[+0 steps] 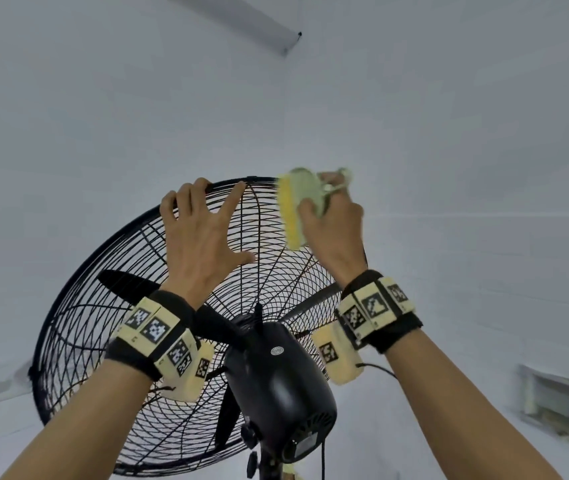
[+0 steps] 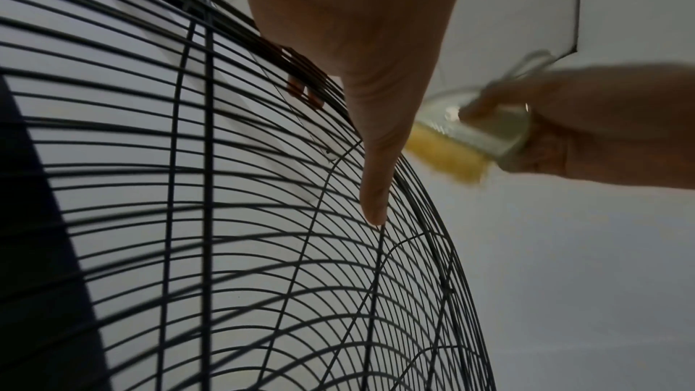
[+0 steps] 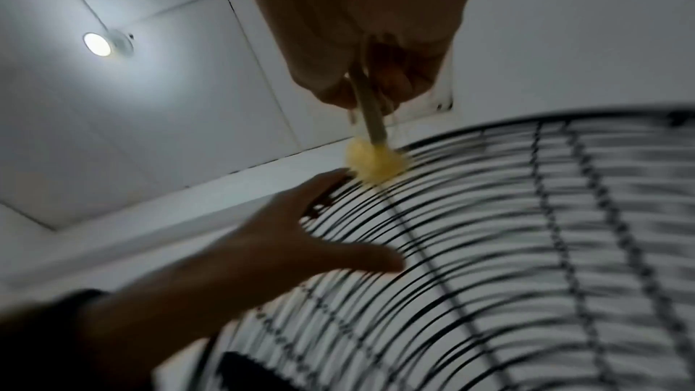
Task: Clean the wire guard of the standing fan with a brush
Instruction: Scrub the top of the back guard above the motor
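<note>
The standing fan is seen from behind, and its black wire guard (image 1: 269, 282) fills the lower middle of the head view. My left hand (image 1: 206, 233) lies on the top of the guard, fingers hooked over the rim and thumb spread on the wires. In the left wrist view the thumb (image 2: 376, 144) rests on the guard (image 2: 225, 219). My right hand (image 1: 331, 220) grips a pale green brush (image 1: 302, 199). Its yellow bristles (image 1: 290, 216) are against the upper right wires near the rim. The right wrist view shows the blurred brush (image 3: 376, 159) touching the guard (image 3: 526, 219) beside my left hand (image 3: 282, 234).
The black motor housing (image 1: 276, 375) and stand pole (image 1: 265, 465) are right below my wrists. Black blades (image 1: 127, 282) sit inside the guard. White walls surround the fan, with a vent (image 1: 560, 403) low on the right and a ceiling lamp (image 3: 97, 43) overhead.
</note>
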The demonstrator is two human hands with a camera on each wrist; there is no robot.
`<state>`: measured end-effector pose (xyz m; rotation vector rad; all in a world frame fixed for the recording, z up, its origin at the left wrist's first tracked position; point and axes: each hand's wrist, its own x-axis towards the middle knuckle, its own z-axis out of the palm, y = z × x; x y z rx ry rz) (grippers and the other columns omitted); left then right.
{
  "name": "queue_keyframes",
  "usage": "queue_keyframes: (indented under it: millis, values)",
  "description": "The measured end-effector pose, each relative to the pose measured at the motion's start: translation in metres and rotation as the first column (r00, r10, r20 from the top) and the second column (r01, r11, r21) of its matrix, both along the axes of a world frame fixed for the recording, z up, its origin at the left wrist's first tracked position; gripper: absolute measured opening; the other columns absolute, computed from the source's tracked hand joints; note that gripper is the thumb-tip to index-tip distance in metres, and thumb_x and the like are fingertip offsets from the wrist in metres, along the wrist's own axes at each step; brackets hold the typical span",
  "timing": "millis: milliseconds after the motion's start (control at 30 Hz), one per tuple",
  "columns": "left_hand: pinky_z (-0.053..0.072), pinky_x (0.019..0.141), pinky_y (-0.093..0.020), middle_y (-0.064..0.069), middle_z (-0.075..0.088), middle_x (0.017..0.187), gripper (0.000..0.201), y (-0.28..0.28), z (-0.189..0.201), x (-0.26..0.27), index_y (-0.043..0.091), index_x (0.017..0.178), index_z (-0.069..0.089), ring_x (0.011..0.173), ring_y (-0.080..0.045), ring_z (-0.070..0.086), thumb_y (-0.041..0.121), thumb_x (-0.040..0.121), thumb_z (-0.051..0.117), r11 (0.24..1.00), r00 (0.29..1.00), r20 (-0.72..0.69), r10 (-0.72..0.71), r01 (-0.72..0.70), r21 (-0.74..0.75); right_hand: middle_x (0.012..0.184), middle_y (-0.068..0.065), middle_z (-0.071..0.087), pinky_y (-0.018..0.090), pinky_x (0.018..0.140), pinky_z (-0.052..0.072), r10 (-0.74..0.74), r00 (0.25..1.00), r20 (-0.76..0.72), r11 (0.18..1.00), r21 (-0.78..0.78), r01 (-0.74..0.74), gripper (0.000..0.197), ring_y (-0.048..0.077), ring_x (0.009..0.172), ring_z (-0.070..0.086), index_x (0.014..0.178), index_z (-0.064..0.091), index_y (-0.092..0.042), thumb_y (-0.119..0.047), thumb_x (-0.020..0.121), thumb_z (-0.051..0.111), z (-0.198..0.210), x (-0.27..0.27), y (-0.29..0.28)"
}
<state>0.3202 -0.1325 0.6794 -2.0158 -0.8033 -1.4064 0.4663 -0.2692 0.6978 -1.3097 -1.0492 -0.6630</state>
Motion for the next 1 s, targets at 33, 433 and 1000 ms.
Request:
queue_keyframes:
  millis: [33,433,1000]
  values:
    - [0.028,0.113,-0.059,-0.021,0.041,0.145,0.121,0.000,0.000,0.001,0.034,0.156,0.039,0.131,-0.040,0.038,0.076,0.053,0.088,1.000,1.000,0.003,-0.004,0.004,0.008,0.091,0.006,0.072,0.028,0.058,0.060,0.044,0.996,0.084,0.999,-0.020,-0.042,0.027,0.017,0.067,0.069,0.125,0.061,-0.009,-0.020,0.101,0.059,0.000,-0.012,0.002]
    - [0.027,0.115,-0.058,-0.019,0.041,0.145,0.123,0.003,0.000,0.000,0.036,0.159,0.037,0.132,-0.040,0.037,0.079,0.054,0.085,1.000,1.000,0.001,-0.001,0.001,0.006,0.082,-0.003,0.069,0.018,0.061,0.041,-0.086,0.996,0.008,0.983,0.163,0.083,0.025,0.004,0.064,0.060,0.116,0.072,-0.011,-0.028,0.103,0.060,0.016,0.007,-0.004]
    - [0.027,0.114,-0.058,-0.018,0.043,0.145,0.120,0.011,0.003,0.003,0.035,0.155,0.046,0.132,-0.040,0.039,0.079,0.051,0.086,1.000,1.000,0.010,-0.028,0.028,0.000,0.092,0.010,0.074,0.032,0.082,0.047,-0.010,0.996,0.090,1.000,0.001,0.010,0.025,0.028,0.080,0.066,0.117,0.068,-0.006,-0.023,0.103,0.057,0.038,-0.004,0.024]
